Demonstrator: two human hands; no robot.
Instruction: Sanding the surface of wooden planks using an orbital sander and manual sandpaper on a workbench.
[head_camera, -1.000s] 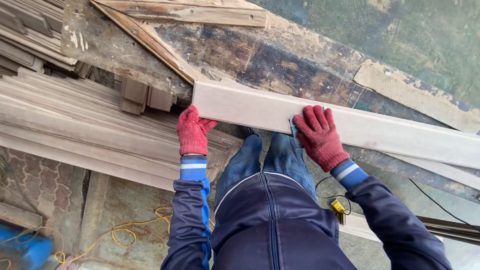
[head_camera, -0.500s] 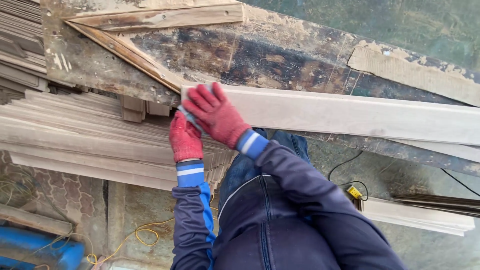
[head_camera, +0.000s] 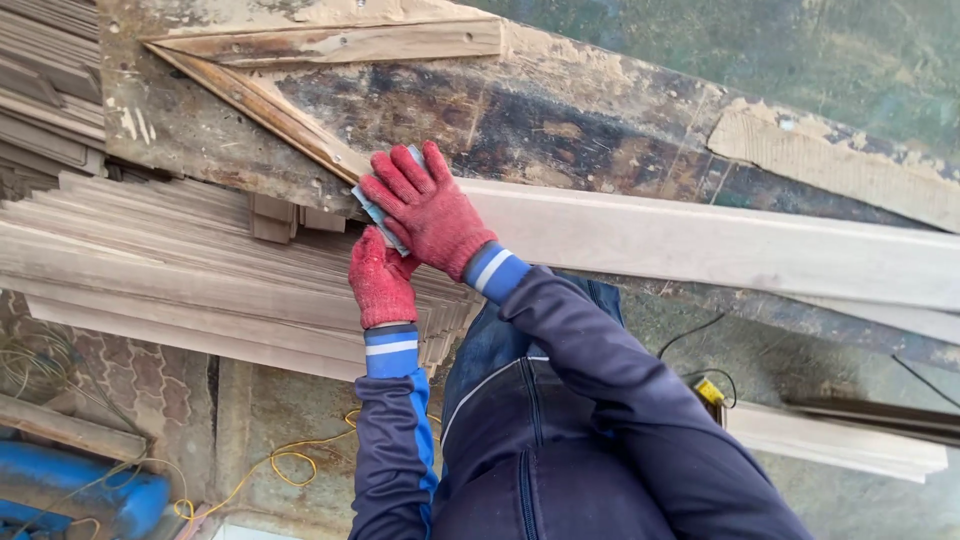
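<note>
Worn table (head_camera: 600, 110) | pale long board (head_camera: 720, 245) | right hand (head_camera: 430, 210) presses blue-grey pad (head_camera: 375, 213), mostly hidden | left hand (head_camera: 380, 280) clenched beneath.

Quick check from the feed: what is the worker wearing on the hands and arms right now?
Both the left hand and right hand wear red knitted work gloves. The sleeves are dark navy, from a zip-front jacket, with bright blue cuffs crossed by a white stripe. A blue panel runs along the left sleeve. No bare parts show.

Your right hand (head_camera: 430, 210) crosses over leftward, red-gloved fingers spread flat, palm down. Your left hand (head_camera: 380, 278) sits just below it, curled closed, forearm pointing straight up the frame.
</note>
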